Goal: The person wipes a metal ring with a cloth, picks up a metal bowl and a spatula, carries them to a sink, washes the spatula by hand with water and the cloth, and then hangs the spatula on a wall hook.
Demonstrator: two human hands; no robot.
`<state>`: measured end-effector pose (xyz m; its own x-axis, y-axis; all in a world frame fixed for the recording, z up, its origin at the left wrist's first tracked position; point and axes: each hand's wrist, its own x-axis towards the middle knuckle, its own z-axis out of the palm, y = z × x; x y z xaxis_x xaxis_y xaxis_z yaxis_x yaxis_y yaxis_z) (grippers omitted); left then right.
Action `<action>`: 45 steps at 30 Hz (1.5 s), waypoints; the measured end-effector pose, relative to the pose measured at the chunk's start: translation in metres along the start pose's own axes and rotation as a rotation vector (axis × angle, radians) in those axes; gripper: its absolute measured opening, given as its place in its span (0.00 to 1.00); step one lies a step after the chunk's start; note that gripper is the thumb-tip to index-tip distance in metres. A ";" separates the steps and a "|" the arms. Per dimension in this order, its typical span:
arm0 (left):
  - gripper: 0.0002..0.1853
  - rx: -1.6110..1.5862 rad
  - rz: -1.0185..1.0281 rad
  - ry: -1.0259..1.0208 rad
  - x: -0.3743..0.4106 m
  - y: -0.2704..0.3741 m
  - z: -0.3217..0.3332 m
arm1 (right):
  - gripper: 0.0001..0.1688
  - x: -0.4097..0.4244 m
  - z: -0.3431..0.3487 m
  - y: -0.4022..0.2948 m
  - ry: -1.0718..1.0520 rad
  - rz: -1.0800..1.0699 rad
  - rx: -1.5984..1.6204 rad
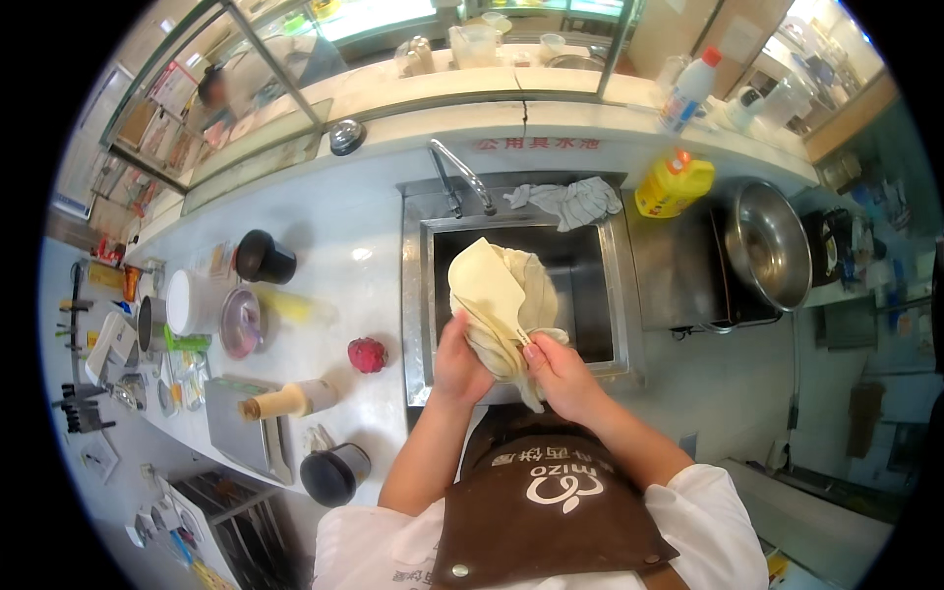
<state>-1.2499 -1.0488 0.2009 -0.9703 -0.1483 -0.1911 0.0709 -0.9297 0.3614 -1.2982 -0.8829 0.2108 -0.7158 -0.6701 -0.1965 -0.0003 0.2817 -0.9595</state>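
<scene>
A cream-coloured spatula, its broad flat blade tilted up to the left, is held over the stainless steel sink. My right hand grips its short handle. Bunched behind and below the blade is a pale dishcloth, which my left hand holds against the spatula's lower left side. Part of the cloth hangs down between my hands. The chrome faucet stands at the sink's back edge, and I see no water running from it. A crumpled grey-white cloth lies on the back right rim.
Left on the counter are a red dragon fruit, dark cups, a bottle, a white tub and a metal tray. A yellow detergent jug and steel bowl stand right. Beyond the glass is a person.
</scene>
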 end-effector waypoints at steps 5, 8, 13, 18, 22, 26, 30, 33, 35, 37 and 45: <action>0.36 0.297 0.081 0.073 -0.021 -0.004 0.010 | 0.15 -0.007 -0.012 -0.007 -0.084 0.093 0.089; 0.39 0.274 0.245 0.183 -0.033 -0.008 0.024 | 0.15 -0.010 -0.023 -0.005 -0.135 0.020 -0.031; 0.38 0.024 0.471 0.226 -0.064 -0.013 0.035 | 0.13 -0.025 -0.038 0.006 -0.288 -0.158 -0.354; 0.27 0.484 0.494 0.457 -0.109 -0.044 0.029 | 0.12 -0.045 -0.034 0.021 -0.523 -0.221 -0.297; 0.20 0.759 0.677 0.737 -0.156 -0.056 0.031 | 0.12 -0.064 -0.021 0.009 -0.708 -0.242 -0.255; 0.18 0.849 0.903 1.037 -0.206 -0.057 0.031 | 0.13 -0.082 0.007 -0.003 -0.875 -0.343 -0.236; 0.25 0.499 1.091 1.210 -0.266 -0.040 0.025 | 0.13 -0.104 0.037 -0.016 -1.054 -0.373 -0.335; 0.28 0.325 1.221 1.240 -0.317 -0.027 0.020 | 0.14 -0.128 0.072 -0.019 -1.092 -0.351 -0.350; 0.30 0.158 1.303 1.227 -0.349 -0.023 0.005 | 0.14 -0.147 0.106 -0.019 -1.135 -0.339 -0.327; 0.32 0.053 1.332 1.192 -0.380 -0.020 -0.009 | 0.15 -0.165 0.148 -0.022 -1.173 -0.302 -0.322; 0.32 0.018 1.295 1.152 -0.516 -0.013 -0.074 | 0.18 -0.250 0.333 -0.036 -1.309 -0.184 -0.220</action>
<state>-0.7330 -0.9852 0.2272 0.3595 -0.8868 -0.2904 0.5969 -0.0207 0.8020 -0.8873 -0.9543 0.2275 0.4979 -0.8347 -0.2351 -0.2241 0.1380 -0.9647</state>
